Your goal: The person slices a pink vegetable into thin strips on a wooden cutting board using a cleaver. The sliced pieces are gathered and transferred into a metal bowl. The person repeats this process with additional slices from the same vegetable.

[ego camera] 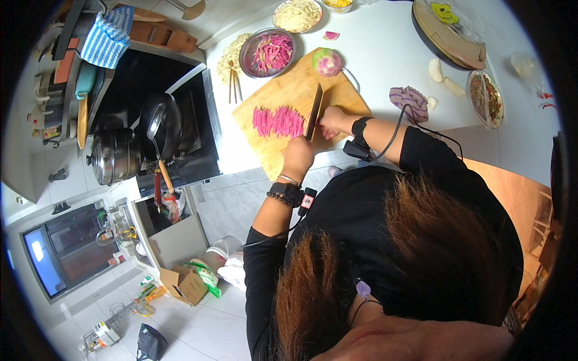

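Note:
My left hand (298,155) is closed around the handle of a kitchen knife (315,110), its dark broad blade upright over the wooden cutting board (259,101). To the right of the blade, my right hand (333,122) has its fingers curled down over a bit of pink radish, mostly hidden beneath them. Pink radish shreds (277,122) lie in a row on the board, left of the knife. A partly peeled radish (326,62), green and pink, rests at the board's far corner. Beyond the board, more shreds fill a metal bowl (245,58).
Chopsticks (232,83) and pale shreds (228,54) lie beside the bowl. A plate of pale strips (297,16) stands farther back. Right of the board are a striped cloth (410,103), garlic-like white pieces (435,71) and a covered dish (485,97). A wok (158,131) sits on the stove at left.

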The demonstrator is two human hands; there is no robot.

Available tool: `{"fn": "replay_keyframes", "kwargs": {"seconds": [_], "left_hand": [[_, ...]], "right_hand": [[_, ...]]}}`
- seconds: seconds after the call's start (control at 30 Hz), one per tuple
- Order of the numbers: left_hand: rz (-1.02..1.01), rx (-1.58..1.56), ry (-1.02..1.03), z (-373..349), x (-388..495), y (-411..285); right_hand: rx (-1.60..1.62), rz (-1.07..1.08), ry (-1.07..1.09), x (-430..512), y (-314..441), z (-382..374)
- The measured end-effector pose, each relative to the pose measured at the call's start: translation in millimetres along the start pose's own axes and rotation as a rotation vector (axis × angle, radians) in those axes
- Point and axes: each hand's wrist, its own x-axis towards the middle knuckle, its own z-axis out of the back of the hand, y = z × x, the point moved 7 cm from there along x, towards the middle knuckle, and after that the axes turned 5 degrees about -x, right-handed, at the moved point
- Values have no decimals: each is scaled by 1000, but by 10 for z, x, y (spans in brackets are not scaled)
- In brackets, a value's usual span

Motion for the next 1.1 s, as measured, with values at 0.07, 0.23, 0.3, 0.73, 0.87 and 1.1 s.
{"fn": "replay_keyframes", "kwargs": {"seconds": [0.07,0.23,0.3,0.73,0.87,1.1], "left_hand": [[-19,3,-31,69,5,-21],[-74,3,-77,191,30,0],[-57,8,-53,161,31,40],[-74,-30,-51,81,61,128],[-92,-53,-35,80,82,143],[-70,-125,47,50,145,281]], "right_hand": [[33,18,31,14,0,-10],[124,21,59,45,-34,-10],[155,23,55,58,-30,-17],[40,78,-80,15,199,-31],[3,79,-102,-19,222,-19],[20,167,-94,-75,229,-37]]}}
